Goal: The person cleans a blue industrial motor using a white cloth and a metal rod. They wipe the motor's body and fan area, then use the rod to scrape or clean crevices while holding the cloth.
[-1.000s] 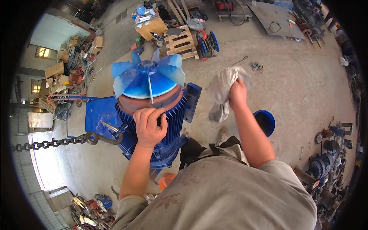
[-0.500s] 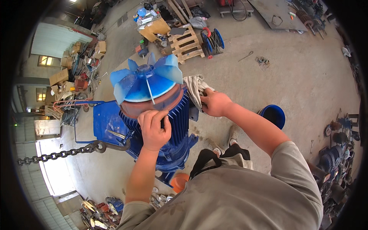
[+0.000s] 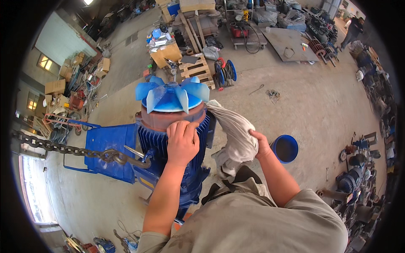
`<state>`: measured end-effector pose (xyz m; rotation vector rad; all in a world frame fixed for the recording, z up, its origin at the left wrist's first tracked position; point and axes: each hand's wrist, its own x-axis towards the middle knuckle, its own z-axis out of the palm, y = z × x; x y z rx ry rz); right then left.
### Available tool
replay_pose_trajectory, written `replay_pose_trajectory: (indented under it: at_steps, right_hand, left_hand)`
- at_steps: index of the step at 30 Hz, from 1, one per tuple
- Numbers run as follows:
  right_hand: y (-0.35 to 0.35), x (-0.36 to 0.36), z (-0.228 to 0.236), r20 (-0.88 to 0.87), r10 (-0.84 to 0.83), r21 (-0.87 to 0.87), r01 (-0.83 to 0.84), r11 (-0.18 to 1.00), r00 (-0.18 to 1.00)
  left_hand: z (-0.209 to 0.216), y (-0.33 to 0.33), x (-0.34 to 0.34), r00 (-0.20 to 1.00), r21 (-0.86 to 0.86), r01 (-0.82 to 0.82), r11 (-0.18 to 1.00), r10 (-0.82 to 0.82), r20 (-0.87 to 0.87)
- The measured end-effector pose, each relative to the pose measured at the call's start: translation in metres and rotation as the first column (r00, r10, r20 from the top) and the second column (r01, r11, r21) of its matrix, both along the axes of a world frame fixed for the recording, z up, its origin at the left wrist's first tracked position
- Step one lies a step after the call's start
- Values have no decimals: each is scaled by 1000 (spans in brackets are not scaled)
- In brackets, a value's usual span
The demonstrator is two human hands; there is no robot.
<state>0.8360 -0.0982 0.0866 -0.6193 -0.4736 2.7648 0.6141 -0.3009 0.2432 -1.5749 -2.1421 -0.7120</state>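
Observation:
A large blue electric motor (image 3: 175, 126) stands upright in front of me, with cooling ribs down its sides. A light-blue fan (image 3: 171, 99) tops it, above a reddish-brown end cover (image 3: 168, 120). My left hand (image 3: 183, 143) rests at the lower edge of that cover, its curled fingers pressed together against the motor. To the right, my right hand (image 3: 262, 145) grips a whitish cloth rag (image 3: 234, 128). The rag stretches up to the motor's right side near the fan, and its loose end hangs below my hand. Whether the upper end is caught there, I cannot tell.
Left of the motor, a chain (image 3: 63, 147) ends in a hook (image 3: 137, 162) at its side, over a blue platform cart (image 3: 107, 145). A blue bucket (image 3: 285, 149) stands at right. Beyond are a pallet (image 3: 197, 69), a cable reel (image 3: 226, 71) and a distant person (image 3: 353, 31).
My right hand has moved away from the motor, down and to the right, drawing the rag out long. My left hand stays at the motor's cover. The view has tilted up.

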Motion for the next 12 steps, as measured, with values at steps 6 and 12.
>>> replay_pose_trajectory:
  at_steps: [6, 12]
  right_hand:
    - [57, -42, 36, -107, -279, -29, 277, 960, 954]
    - [96, -42, 76, -305, -262, -182, 214, 960, 915]
  left_hand:
    - [3, -6, 2, 999, -22, -22, 1000, 21, -38]
    - [-7, -14, -4, 996, -58, -69, 996, 66, -64]
